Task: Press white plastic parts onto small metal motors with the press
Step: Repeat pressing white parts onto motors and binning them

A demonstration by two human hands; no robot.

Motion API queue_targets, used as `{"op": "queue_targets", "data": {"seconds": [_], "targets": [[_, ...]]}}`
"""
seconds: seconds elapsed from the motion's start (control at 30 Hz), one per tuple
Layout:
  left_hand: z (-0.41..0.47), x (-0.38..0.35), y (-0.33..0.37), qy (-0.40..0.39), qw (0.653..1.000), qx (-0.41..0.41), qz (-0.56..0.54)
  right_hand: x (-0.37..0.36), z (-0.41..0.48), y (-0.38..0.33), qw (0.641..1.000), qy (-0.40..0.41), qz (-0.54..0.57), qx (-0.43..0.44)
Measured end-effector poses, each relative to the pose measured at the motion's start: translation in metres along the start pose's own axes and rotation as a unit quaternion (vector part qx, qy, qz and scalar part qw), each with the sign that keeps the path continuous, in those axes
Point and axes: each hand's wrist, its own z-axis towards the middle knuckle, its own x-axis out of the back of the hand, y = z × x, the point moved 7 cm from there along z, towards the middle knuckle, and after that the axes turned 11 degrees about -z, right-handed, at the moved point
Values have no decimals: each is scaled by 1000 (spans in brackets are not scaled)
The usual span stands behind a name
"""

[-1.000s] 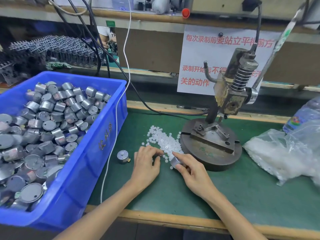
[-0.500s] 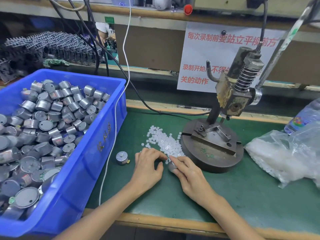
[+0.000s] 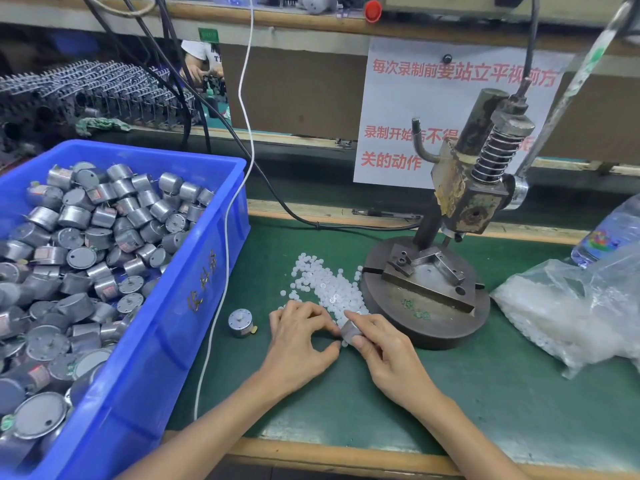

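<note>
Left hand [image 3: 298, 344] has shifted against the small silver cylindrical metal motor [image 3: 349, 330] that the right hand [image 3: 388, 355] pinches; its own grip, cannot tell. Seat one of the round white plastic parts [image 3: 329, 289], just beyond the grip, squarely.

Bright, even overhead light fell on the green mat [image 3: 485, 393], leaving only a soft shadow beneath the press [image 3: 426, 306]. The wide lens bowed the blue bin [image 3: 166, 327] at the left edge. The plastic bag [image 3: 571, 317] glared faintly; the far rack [image 3: 86, 91] looked blurry.
</note>
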Motion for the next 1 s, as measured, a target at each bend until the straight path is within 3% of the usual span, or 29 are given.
{"op": "queue_targets", "data": {"seconds": [0.27,0.63,1.0], "targets": [[-1,0,-1,2,1000,-3,-4,-2,-1,6,999,-14,13,-30],[-1,10,-11,73,996,47,-25,-9,-7,-18,984,-38,-160,71],[-3,11,-6,68,997,43,-19,-15,-8,-15,980,-37,-181,76]]}}
